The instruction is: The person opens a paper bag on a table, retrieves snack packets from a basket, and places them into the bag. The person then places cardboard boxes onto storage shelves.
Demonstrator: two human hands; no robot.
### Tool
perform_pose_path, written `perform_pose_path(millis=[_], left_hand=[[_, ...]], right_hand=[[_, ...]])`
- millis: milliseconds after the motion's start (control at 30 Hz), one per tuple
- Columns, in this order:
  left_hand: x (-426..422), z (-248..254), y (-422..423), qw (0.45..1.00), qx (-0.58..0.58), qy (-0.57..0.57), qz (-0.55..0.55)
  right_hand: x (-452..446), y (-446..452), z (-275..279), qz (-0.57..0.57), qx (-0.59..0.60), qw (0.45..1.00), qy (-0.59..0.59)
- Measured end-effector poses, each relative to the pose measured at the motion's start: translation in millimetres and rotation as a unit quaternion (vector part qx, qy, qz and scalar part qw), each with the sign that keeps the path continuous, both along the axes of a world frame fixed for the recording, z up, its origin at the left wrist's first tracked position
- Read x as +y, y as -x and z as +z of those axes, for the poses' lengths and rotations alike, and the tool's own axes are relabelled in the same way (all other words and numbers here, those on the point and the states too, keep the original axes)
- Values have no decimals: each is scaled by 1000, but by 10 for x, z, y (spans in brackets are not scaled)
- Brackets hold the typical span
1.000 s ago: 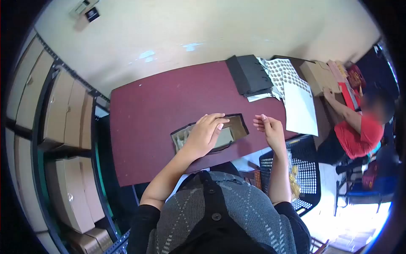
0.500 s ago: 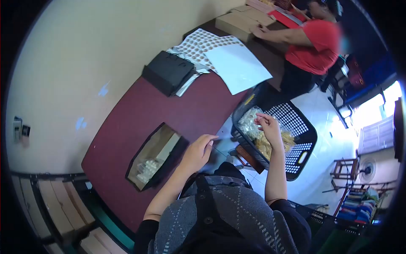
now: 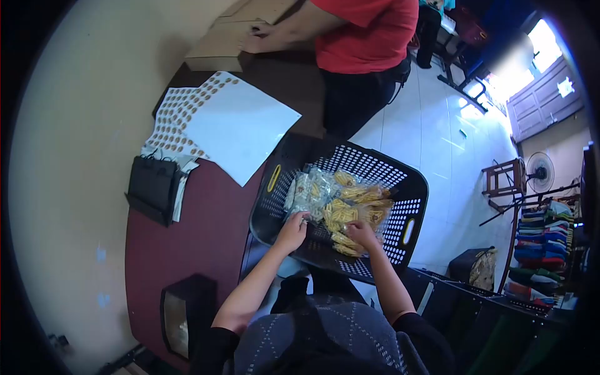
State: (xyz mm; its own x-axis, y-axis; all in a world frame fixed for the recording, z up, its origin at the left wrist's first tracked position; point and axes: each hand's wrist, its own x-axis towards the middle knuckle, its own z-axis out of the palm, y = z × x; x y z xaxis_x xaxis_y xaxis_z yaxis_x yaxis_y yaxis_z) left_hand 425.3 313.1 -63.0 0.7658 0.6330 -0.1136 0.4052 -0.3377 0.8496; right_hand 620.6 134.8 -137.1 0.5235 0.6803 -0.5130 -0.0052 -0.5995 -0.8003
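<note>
Inside a black plastic basket (image 3: 415,187) lie small clear bags of whitish pieces (image 3: 309,190) on the left. Packets of yellow pieces (image 3: 353,194) fill the right side; what the pieces are is too small to tell. My left hand (image 3: 292,232) is at the near-left of the pile, its fingers pinched at the edge of a clear bag of whitish pieces. Over the yellow packets reaches my right hand (image 3: 364,236), fingers curled in on one of them. The fingertips of both hands are partly hidden.
Left of the basket stands a maroon table (image 3: 212,206) with a black paper bag (image 3: 187,312), a dark folder-like stack (image 3: 153,187) and printed sheets (image 3: 234,122). A co-worker in red (image 3: 369,37) handles a cardboard box (image 3: 219,47). A fan (image 3: 540,172) and stool (image 3: 505,185) are right.
My view has turned right toward the basket. My left hand has moved from beside the table's black bag into the basket, and my right hand has lowered onto the yellow packets.
</note>
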Motion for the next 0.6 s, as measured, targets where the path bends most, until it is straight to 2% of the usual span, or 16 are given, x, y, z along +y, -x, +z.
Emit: perform_pose_path(millis=[33,67,100,133,200,233,267,300,333,367,433,467,500,567,600], left_hand=[[105,-342,-94,1000,8,9,-6],[223,-685,-135,992,121,-12,-47],[308,-895,-139,968,230,-36,-89],[399,-987,-164,966,237,-36,-98],[697,-1131,-358,871,451,95,-169],[791,-1278,-387,869,454,90,-178],[837,-1471,-355,871,458,118,-132],[841,-1659,-310,871,461,147,-83],[807,-1826,-257,887,440,122,-64],[751,-1944,-225,885,444,124,-66],[651,-2170,-137,935,331,111,-57],[573,-2308,-132,927,342,151,-10],[509,-2428,-87,925,347,152,-14],[397,-2316,-132,937,328,116,41],[421,-2057,-272,910,384,153,43]], right_hand=[[-8,13,-172,32,26,999,36],[-1,15,-327,29,36,998,47],[47,23,-463,32,152,985,69],[147,48,-598,29,265,960,80],[410,79,-824,0,281,956,86],[497,119,-929,-19,294,950,102],[586,180,-1027,-26,296,949,100],[665,267,-1116,6,114,992,56],[721,347,-1206,41,-72,997,11],[748,417,-1346,39,-68,997,14],[812,553,-1610,57,-135,989,-4],[849,608,-1598,68,-200,977,-5],[876,626,-1590,65,-195,979,-2],[993,557,-1245,141,-162,970,116],[1018,594,-1277,139,-158,971,117]])
